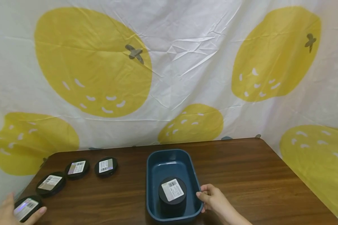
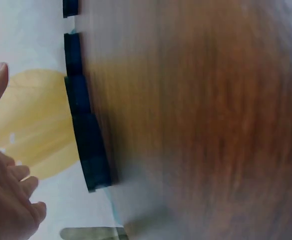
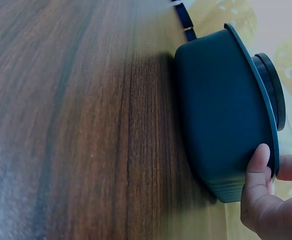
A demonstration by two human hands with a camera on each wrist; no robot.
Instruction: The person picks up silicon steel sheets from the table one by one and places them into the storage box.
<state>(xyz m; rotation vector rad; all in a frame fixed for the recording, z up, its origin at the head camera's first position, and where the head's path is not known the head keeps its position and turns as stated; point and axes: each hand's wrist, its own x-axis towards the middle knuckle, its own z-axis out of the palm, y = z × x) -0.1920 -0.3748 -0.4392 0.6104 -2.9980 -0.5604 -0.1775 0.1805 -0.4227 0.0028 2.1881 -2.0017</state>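
Observation:
My right hand [image 1: 215, 199] pinches the right rim of a deep blue rectangular container [image 1: 150, 184] between thumb and fingers, seen closely in the right wrist view. Inside its near half stands a stack of round black lidded tins [image 1: 172, 190], a white barcode label on top; the stack rises past the rim in the right wrist view. At the table's left edge my left hand [image 1: 6, 215] is spread around the nearest flat black tin [image 1: 28, 208]. In the left wrist view that hand [image 2: 11, 195] has thumb and fingers apart, with nothing gripped.
Further black labelled tins, one [image 1: 50, 184], another [image 1: 77, 169] and a third [image 1: 105, 167], lie flat along the left and back of the brown wooden table [image 1: 112, 200]. Behind and beside the table hangs a white curtain [image 1: 186, 78] with yellow fruit prints.

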